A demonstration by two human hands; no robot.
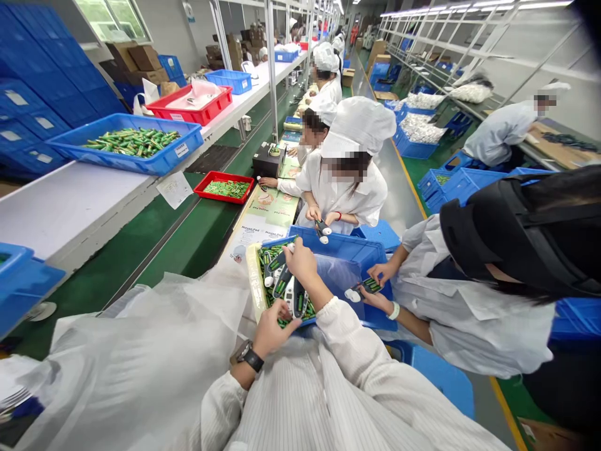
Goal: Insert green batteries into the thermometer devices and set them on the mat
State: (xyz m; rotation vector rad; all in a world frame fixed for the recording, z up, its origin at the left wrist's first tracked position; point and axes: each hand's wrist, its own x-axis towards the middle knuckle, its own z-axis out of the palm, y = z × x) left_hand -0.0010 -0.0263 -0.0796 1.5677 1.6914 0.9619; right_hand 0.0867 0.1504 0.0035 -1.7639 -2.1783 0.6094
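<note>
My right hand (302, 263) reaches over a blue bin of green batteries, fingers closed on the white end of a dark-and-white handheld device (277, 261). Several similar devices, such as the white-and-grey one (290, 295) with green batteries in its back, lie on the loose batteries (268, 252) below it. My left hand (272, 329), with a black watch on the wrist, is at the bin's near left corner. Its fingers are curled, with the thumb apart from them, and I see nothing between them; its fingertips are close to the devices.
Opposite, a co-worker holds a similar device (322, 230); another at right holds one with batteries (370, 286). A blue bin (375, 250) adjoins mine. A red tray (246, 195) of batteries rests on the green conveyor (173, 241). White plastic sheeting (154, 351) lies at left.
</note>
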